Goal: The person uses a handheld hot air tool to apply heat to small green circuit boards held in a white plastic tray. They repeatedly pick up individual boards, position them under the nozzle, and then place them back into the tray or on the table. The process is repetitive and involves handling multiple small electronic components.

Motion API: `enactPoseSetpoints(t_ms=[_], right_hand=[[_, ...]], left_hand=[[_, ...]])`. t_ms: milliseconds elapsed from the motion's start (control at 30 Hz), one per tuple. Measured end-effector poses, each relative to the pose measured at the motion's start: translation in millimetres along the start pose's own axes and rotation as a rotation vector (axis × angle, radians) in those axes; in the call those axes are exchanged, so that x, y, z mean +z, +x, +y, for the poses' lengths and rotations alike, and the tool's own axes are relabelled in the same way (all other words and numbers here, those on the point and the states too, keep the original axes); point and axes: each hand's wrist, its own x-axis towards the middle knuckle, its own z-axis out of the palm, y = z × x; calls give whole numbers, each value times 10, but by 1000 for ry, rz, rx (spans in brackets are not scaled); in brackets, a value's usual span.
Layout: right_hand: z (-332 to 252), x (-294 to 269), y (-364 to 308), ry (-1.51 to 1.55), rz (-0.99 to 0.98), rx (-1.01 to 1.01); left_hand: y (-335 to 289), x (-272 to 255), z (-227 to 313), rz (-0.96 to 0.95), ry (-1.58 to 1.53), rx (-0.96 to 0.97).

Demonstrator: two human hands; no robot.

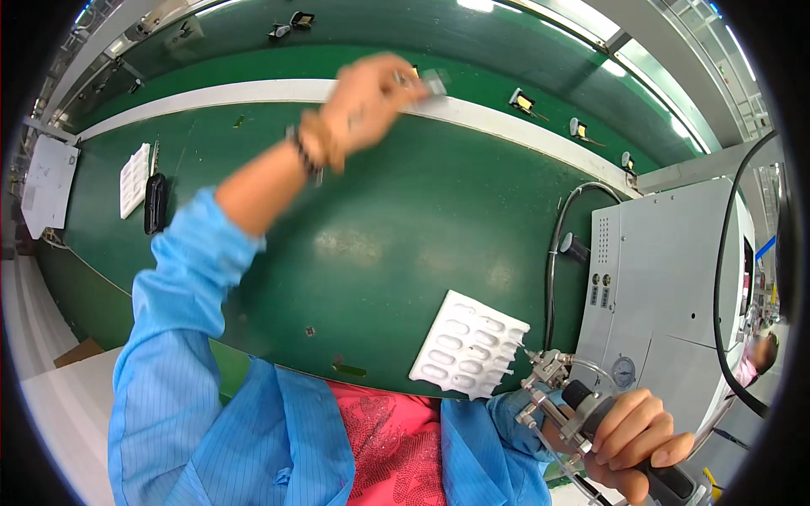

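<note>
My left hand (pixel 371 97) reaches far forward over the white rail at the edge of the conveyor. It is smeared by motion. Its fingers pinch a small grey part (pixel 434 83), also blurred, with a bit of yellow beside the fingertips. At the lower right my right hand (pixel 637 438) wraps round the black handle of a dispensing gun (pixel 564 413) with metal fittings and thin tubes. The gun's nozzle end points toward a white moulded tray (pixel 464 346) with rows of oval hollows, lying at the near edge of the green bench.
Several small black-and-yellow parts (pixel 523 103) lie on the green conveyor (pixel 472 51) beyond the white rail (pixel 278 90). A grey machine (pixel 650 270) with a gauge and a black hose stands at right. Another white tray (pixel 134 181) and a black case (pixel 155 204) lie at left.
</note>
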Motion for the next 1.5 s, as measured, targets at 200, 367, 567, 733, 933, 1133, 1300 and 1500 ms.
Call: enactPoseSetpoints(t_ms=[200,367,567,733,933,1133,1300,1500], right_hand=[[153,-30,-95,-18,155,-94],[226,-21,-81,-33,191,-119],[219,-108,-69,-16,66,-81],[177,-158,-50,19,20,-74],[167,-119,-101,84,61,-12],[63,-95,-99,107,43,-37],[143,-66,-73,9,-12,-46],[416,61,6,-26,-61,6]], left_hand=[[790,-234,-781,221,589,351],[561,6,-1003,-16,573,412],[774,56,-1086,91,613,292],[504,194,-532,122,296,322],[-1134,649,558,-225,-44,462],[-1640,1064,715,-227,-117,516],[-1738,1240,588,-226,-128,536],[-1766,1297,503,-228,-238,495]])
